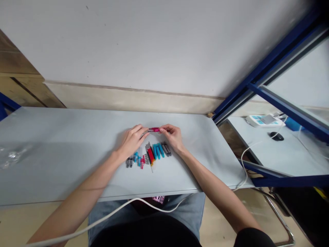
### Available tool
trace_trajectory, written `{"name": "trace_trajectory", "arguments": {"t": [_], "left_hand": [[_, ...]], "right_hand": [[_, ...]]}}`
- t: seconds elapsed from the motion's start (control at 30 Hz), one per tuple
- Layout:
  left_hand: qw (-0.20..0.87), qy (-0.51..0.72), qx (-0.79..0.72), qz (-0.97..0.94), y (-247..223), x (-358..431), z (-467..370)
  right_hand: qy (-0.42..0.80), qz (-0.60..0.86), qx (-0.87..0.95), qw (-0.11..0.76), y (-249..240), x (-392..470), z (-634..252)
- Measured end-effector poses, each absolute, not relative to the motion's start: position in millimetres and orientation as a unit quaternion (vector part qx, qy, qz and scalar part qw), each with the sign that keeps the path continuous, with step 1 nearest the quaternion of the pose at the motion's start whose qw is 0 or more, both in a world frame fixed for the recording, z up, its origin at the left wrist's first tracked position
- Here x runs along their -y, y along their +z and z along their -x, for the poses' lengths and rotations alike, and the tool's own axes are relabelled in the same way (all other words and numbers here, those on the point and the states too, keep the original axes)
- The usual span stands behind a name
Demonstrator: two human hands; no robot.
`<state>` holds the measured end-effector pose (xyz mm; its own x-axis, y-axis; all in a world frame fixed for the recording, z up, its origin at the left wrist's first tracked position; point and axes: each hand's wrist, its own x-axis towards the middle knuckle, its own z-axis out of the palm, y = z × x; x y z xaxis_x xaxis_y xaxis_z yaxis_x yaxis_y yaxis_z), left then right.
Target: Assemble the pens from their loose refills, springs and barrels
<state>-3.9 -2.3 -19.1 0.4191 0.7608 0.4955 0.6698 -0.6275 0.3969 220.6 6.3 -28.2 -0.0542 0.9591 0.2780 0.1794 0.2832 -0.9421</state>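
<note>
From the head camera, a smooth pale-grey tabletop (64, 144) stands by a white wall (154, 44) with a beige lower band (128, 98), beside a blue metal frame (232, 99). Just beyond a row of red, cyan and grey pen parts (155, 151), the left hand (132, 140) and right hand (174, 137) pinch opposite ends of slim pink pen pieces (155, 129); any print is too small to read.

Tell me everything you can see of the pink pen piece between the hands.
The pink pen piece is slim and shiny, looks like plastic, and shows greyish toward its left. It runs roughly crosswise, beyond the blue pen barrels. The left hand holds its left end, the right hand its right; fingers partly hide both ends. Whether it is several parts is too small to tell.
</note>
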Motion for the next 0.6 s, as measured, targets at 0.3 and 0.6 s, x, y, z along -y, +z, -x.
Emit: {"name": "trace_trajectory", "arguments": {"t": [0.3,0.6], "left_hand": [[0.070,0.364,-0.380,-0.847,-18.9,0.8,2.6],[0.091,0.371,-0.381,-0.842,-21.0,-2.2,4.4]], "right_hand": [[0.361,0.520,0.612,0.474,-30.5,-4.2,-218.7],[0.357,0.511,0.616,0.481,-27.4,-3.6,-220.4]]}}
